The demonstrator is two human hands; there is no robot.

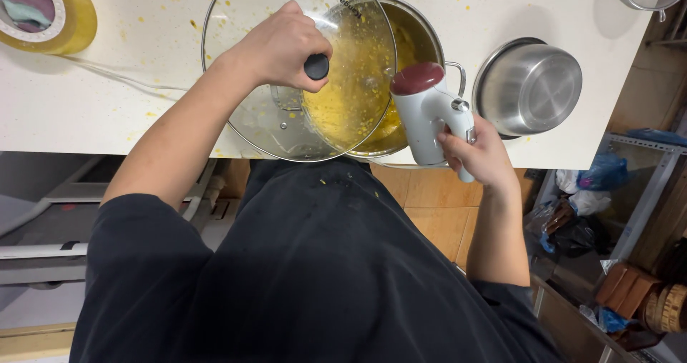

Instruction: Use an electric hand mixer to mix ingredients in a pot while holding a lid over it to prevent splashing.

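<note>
Left hand (275,48) curled shut around the black knob (316,66) of a glass lid (250,112); fingers wrap over the knob, thumb side toward the pot. Lid held tilted, partly covering the steel pot (422,30), its right half over the pot's mouth and its left half over the desk (93,98). Underside of the glass smeared and spattered with yellow mash.

Right hand (478,152) closed tight around the handle of a white hand blender (429,109) with a dark red cap. Fingers wrapped round the grip, thumb along the side. Blender body stands at the pot's near rim, just right of the lid edge; its lower end is hidden, so cannot tell how deep it sits.

Pot holds yellow mixture, seen through the glass and at the open gap. Pot sits at the desk's near edge, between the two hands.

Steel bowl (529,84) lies on the desk just right of the pot, near the blender. Yellow container (61,16) at the far left corner, well apart. Yellow flecks scattered over the desk and a few on the dark shirt (315,263).
</note>
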